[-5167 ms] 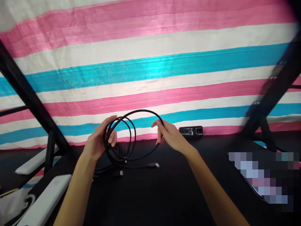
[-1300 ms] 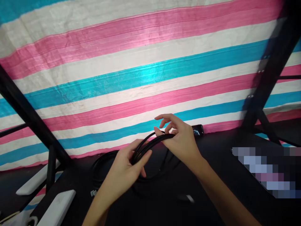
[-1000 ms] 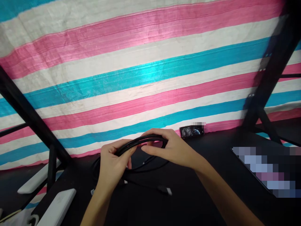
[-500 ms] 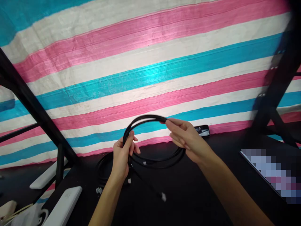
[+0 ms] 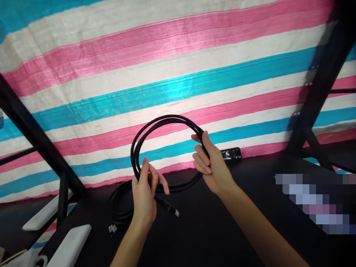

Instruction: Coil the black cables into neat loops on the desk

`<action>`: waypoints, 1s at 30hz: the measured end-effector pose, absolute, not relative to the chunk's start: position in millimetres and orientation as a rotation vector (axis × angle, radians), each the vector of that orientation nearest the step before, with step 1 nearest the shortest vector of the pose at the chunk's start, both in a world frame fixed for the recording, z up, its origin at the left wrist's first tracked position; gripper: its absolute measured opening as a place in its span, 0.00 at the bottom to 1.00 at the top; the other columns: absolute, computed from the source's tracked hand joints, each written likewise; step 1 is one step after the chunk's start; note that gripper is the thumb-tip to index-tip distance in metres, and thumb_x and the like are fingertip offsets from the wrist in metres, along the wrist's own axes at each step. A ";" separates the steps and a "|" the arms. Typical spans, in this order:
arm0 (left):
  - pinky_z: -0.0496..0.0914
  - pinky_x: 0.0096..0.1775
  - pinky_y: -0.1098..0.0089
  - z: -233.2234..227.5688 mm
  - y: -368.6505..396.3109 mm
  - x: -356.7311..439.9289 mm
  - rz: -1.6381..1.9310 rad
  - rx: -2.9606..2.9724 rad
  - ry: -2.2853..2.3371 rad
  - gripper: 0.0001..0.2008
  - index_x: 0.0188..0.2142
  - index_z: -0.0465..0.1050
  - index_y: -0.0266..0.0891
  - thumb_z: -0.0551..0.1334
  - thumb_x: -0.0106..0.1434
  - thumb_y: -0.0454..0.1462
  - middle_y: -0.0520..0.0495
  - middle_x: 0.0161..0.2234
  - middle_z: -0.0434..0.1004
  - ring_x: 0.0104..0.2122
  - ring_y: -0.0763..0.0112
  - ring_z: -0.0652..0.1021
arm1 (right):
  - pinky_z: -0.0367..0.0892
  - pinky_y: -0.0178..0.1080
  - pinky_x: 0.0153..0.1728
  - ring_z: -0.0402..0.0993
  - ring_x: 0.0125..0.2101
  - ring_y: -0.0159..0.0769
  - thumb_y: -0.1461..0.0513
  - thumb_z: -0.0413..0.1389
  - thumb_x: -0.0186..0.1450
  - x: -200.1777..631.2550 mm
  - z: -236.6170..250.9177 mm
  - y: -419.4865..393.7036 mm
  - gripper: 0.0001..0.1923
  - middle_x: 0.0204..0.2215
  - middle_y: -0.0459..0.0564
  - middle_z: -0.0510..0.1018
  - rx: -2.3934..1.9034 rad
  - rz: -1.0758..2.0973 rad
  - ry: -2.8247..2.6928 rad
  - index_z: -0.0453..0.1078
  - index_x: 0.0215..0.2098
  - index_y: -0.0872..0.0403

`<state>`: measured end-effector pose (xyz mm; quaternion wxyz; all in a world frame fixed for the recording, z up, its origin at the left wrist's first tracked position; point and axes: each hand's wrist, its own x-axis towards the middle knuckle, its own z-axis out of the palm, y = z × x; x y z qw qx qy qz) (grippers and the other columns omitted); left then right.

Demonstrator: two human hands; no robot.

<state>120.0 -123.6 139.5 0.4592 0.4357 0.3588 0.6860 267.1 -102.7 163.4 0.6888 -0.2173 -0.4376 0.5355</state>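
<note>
A black cable (image 5: 167, 118) is held up in a round coil of a few loops above the black tabletop. My left hand (image 5: 146, 189) pinches the loops at their left side, with some fingers stretched forward. On the right side, my right hand (image 5: 213, 159) has its fingers wrapped round the coil. One cable end with a pale metal plug (image 5: 176, 213) sticks out below the coil, just right of my left hand. Behind my left wrist, a second coiled black cable (image 5: 115, 207) lies on the table, partly hidden. Small pale pieces (image 5: 112, 228) sit beside it.
A phone-like black device (image 5: 232, 154) lies at the back edge by the striped sheet (image 5: 178, 89). White oblong bars (image 5: 71, 244) are at the left. Black frame posts (image 5: 319, 85) stand on both sides. A blurred-out flat item (image 5: 314, 204) lies at the right.
The coil is raised and looks rounder and larger. My right hand has turned, its fingers now wrapped round the loops. The dangling plug has swung up closer to my left hand.
</note>
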 end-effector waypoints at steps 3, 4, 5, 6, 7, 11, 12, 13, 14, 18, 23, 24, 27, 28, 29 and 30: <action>0.51 0.17 0.74 144.3 -123.9 114.3 1.707 1.016 0.901 0.23 0.16 0.57 0.39 0.58 0.63 0.46 0.60 0.08 0.46 0.08 0.82 0.52 | 0.34 0.32 0.11 0.38 0.11 0.20 0.51 0.65 0.54 269.0 163.4 -101.8 0.17 0.11 0.33 0.49 -0.540 1.292 -1.016 0.70 0.31 0.53; 0.49 0.16 0.75 145.6 -123.7 112.3 1.703 1.007 0.908 0.23 0.16 0.56 0.39 0.58 0.63 0.46 0.60 0.08 0.46 0.08 0.83 0.50 | 0.34 0.31 0.11 0.38 0.11 0.20 0.52 0.65 0.53 270.2 163.5 -101.5 0.16 0.11 0.33 0.49 -0.570 1.295 -1.038 0.70 0.31 0.54; 0.47 0.15 0.75 146.8 -123.3 110.3 1.695 1.001 0.918 0.23 0.15 0.55 0.38 0.59 0.62 0.45 0.60 0.08 0.45 0.08 0.83 0.48 | 0.34 0.31 0.11 0.39 0.11 0.20 0.53 0.65 0.53 271.5 163.7 -101.3 0.16 0.11 0.33 0.50 -0.597 1.280 -1.076 0.71 0.32 0.54; 0.47 0.15 0.75 147.7 -122.7 108.3 1.686 0.998 0.933 0.24 0.15 0.54 0.38 0.59 0.62 0.44 0.60 0.08 0.45 0.09 0.84 0.48 | 0.36 0.30 0.12 0.40 0.12 0.20 0.53 0.65 0.54 272.8 164.0 -101.5 0.15 0.12 0.33 0.50 -0.622 1.243 -1.127 0.71 0.34 0.54; 0.46 0.15 0.75 148.3 -122.0 106.4 1.677 1.001 0.952 0.25 0.14 0.52 0.38 0.60 0.61 0.43 0.60 0.08 0.45 0.09 0.84 0.48 | 0.37 0.30 0.12 0.41 0.12 0.20 0.53 0.64 0.55 274.1 164.5 -101.9 0.15 0.12 0.34 0.51 -0.644 1.187 -1.189 0.72 0.35 0.54; 0.44 0.15 0.74 146.4 -118.7 102.4 1.611 1.085 1.038 0.27 0.13 0.48 0.39 0.63 0.58 0.43 0.60 0.09 0.44 0.10 0.84 0.48 | 0.44 0.30 0.12 0.48 0.12 0.19 0.55 0.64 0.55 277.3 167.5 -106.4 0.16 0.17 0.36 0.59 -0.733 0.940 -1.405 0.73 0.39 0.54; 0.43 0.15 0.74 144.8 -118.1 103.0 1.603 1.101 1.052 0.27 0.14 0.48 0.40 0.64 0.57 0.44 0.60 0.10 0.44 0.10 0.84 0.48 | 0.44 0.30 0.12 0.49 0.12 0.19 0.55 0.64 0.55 277.9 168.4 -107.9 0.17 0.18 0.37 0.61 -0.748 0.923 -1.441 0.73 0.40 0.54; 0.42 0.15 0.74 142.8 -117.6 104.2 1.606 1.107 1.061 0.27 0.14 0.48 0.40 0.64 0.56 0.44 0.60 0.10 0.44 0.11 0.84 0.48 | 0.44 0.30 0.12 0.50 0.12 0.19 0.54 0.64 0.55 278.5 169.3 -109.4 0.18 0.18 0.38 0.62 -0.757 0.929 -1.469 0.74 0.42 0.53; 0.42 0.16 0.73 140.6 -117.2 106.1 1.622 1.106 1.064 0.27 0.14 0.47 0.40 0.64 0.56 0.44 0.60 0.11 0.44 0.11 0.84 0.48 | 0.44 0.30 0.11 0.50 0.12 0.19 0.54 0.63 0.56 279.3 170.2 -110.8 0.19 0.18 0.38 0.62 -0.759 0.946 -1.490 0.74 0.43 0.53; 0.43 0.16 0.72 132.7 -116.8 115.4 1.675 1.127 1.031 0.26 0.14 0.48 0.40 0.61 0.60 0.45 0.59 0.11 0.44 0.11 0.82 0.49 | 0.44 0.30 0.11 0.46 0.11 0.21 0.54 0.62 0.57 283.2 173.5 -113.9 0.16 0.12 0.36 0.57 -0.732 0.952 -1.510 0.76 0.41 0.53; 0.62 0.29 0.71 131.9 -112.0 113.8 1.619 1.413 1.168 0.20 0.17 0.59 0.40 0.57 0.63 0.45 0.54 0.15 0.60 0.21 0.72 0.68 | 0.47 0.32 0.12 0.47 0.11 0.23 0.53 0.63 0.56 282.1 173.2 -114.2 0.12 0.09 0.37 0.56 -0.773 0.830 -1.389 0.79 0.35 0.50; 0.64 0.33 0.71 132.0 -109.6 111.0 1.653 1.478 1.225 0.17 0.20 0.63 0.40 0.58 0.62 0.44 0.52 0.19 0.65 0.25 0.70 0.70 | 0.47 0.32 0.11 0.47 0.10 0.23 0.53 0.63 0.56 280.8 172.4 -114.2 0.12 0.09 0.37 0.56 -0.766 0.812 -1.364 0.79 0.35 0.50; 0.64 0.43 0.67 130.1 -100.1 101.8 1.752 1.557 1.443 0.09 0.34 0.69 0.41 0.61 0.59 0.44 0.48 0.35 0.72 0.39 0.64 0.72 | 0.47 0.33 0.11 0.47 0.10 0.23 0.52 0.62 0.56 276.7 168.6 -114.5 0.13 0.11 0.38 0.56 -0.715 0.765 -1.274 0.78 0.37 0.49; 0.63 0.46 0.65 129.0 -97.0 99.5 1.775 1.533 1.511 0.12 0.38 0.69 0.42 0.63 0.57 0.44 0.47 0.41 0.71 0.44 0.62 0.71 | 0.46 0.33 0.11 0.47 0.10 0.23 0.52 0.62 0.56 275.6 167.1 -114.8 0.14 0.11 0.38 0.57 -0.687 0.747 -1.234 0.78 0.38 0.49; 0.62 0.49 0.64 128.0 -94.3 98.1 1.800 1.486 1.555 0.17 0.43 0.67 0.43 0.64 0.55 0.43 0.45 0.47 0.69 0.49 0.60 0.69 | 0.46 0.34 0.11 0.46 0.10 0.23 0.51 0.62 0.57 274.6 165.5 -115.1 0.15 0.11 0.38 0.57 -0.656 0.732 -1.194 0.77 0.39 0.49; 0.61 0.50 0.63 127.4 -92.7 97.6 1.830 1.414 1.563 0.23 0.47 0.64 0.44 0.66 0.54 0.43 0.43 0.52 0.65 0.52 0.59 0.66 | 0.45 0.34 0.12 0.46 0.10 0.23 0.51 0.62 0.57 273.5 164.0 -115.7 0.15 0.11 0.37 0.57 -0.623 0.715 -1.158 0.77 0.39 0.48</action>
